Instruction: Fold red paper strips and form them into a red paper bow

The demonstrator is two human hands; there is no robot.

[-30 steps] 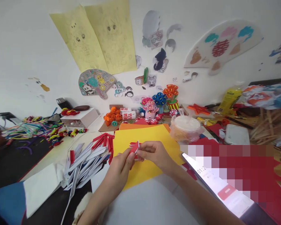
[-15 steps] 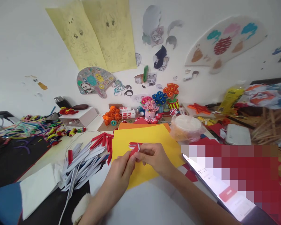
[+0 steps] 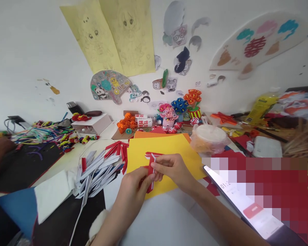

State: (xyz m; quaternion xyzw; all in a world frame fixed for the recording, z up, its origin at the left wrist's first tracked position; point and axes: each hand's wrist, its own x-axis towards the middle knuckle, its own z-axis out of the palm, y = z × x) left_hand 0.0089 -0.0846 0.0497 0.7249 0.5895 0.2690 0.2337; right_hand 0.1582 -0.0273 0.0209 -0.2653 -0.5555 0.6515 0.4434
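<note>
A narrow folded strip of red paper [image 3: 151, 171] with white edges stands almost upright between my hands. My left hand [image 3: 137, 182] grips its lower part, thumb in front and fingers curled behind. On its upper right edge, my right hand [image 3: 170, 168] pinches it with thumb and fingers. Below and behind them lies a yellow paper sheet [image 3: 184, 145]. More folded red strips [image 3: 150, 155] rest on this sheet just beyond my fingers. A white sheet [image 3: 166, 218] covers the table nearest me.
Left of the yellow sheet lie a heap of white folded strips [image 3: 100, 174] and several red strips [image 3: 119, 149]. A lit phone [image 3: 246, 201] slants at the right. Behind stand a bagged tub [image 3: 209, 135] and flower pots [image 3: 194, 113]. Another person's hand [image 3: 1, 150] is at far left.
The red strip has turned from slanted to nearly upright, showing more of its length. The whole view has shifted slightly, and another person's hand has come further in at the left.
</note>
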